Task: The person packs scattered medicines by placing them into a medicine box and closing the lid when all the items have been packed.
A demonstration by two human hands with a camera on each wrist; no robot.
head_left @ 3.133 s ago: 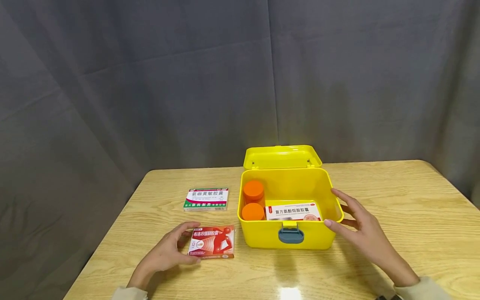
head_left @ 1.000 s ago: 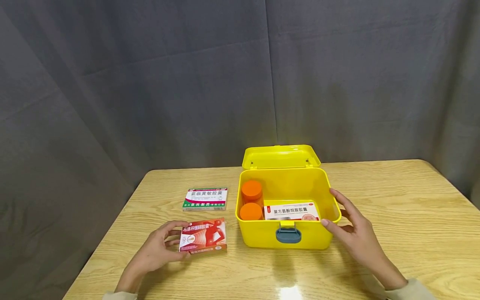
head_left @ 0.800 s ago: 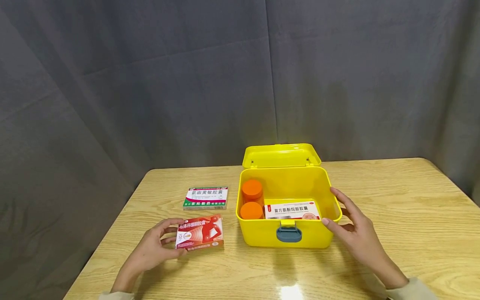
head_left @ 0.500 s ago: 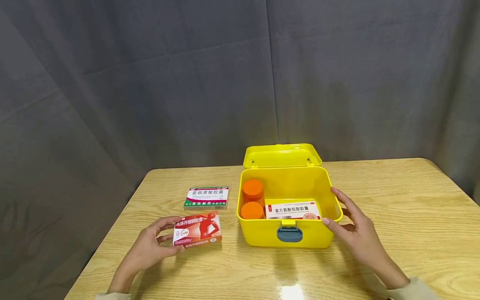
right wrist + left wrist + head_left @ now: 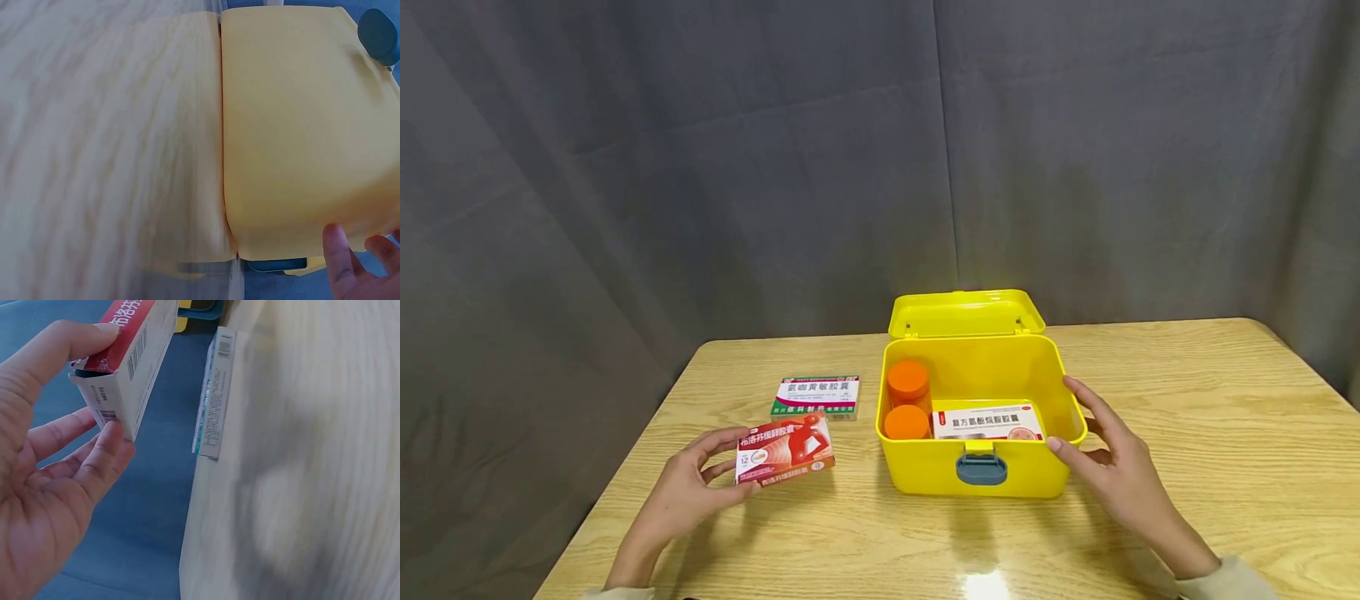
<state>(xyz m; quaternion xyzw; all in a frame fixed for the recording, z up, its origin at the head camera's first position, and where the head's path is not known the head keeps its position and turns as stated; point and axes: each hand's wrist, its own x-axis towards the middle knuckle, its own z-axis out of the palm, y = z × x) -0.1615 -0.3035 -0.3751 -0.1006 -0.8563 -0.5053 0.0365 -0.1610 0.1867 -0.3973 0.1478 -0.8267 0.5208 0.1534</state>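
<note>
In the head view my left hand (image 5: 681, 492) grips a red-and-white medicine box (image 5: 786, 450) by its left end. The left wrist view shows the thumb on the red face of this box, fingers against its end, the box raised off the table and tilted. My right hand (image 5: 1116, 467) touches the right side of a yellow storage box (image 5: 898, 467), thumb at the front corner, index finger along the rim. Its lid (image 5: 966, 312) is thrown back. Inside are two orange-capped bottles (image 5: 907, 381) and a white medicine box (image 5: 988, 422). The right wrist view shows fingertips against the yellow wall (image 5: 294, 125).
Flat on the wooden table (image 5: 1210, 433), just behind the held box, lies a green-and-white medicine box (image 5: 816, 397). A blue-grey latch (image 5: 981, 470) hangs on the storage box's front. Behind the table hangs a grey curtain (image 5: 820, 167).
My left hand has lifted the red-and-white medicine box from the table and moved it left and back, now overlapping the green-and-white one in view. The right hand has stayed at the storage box.
</note>
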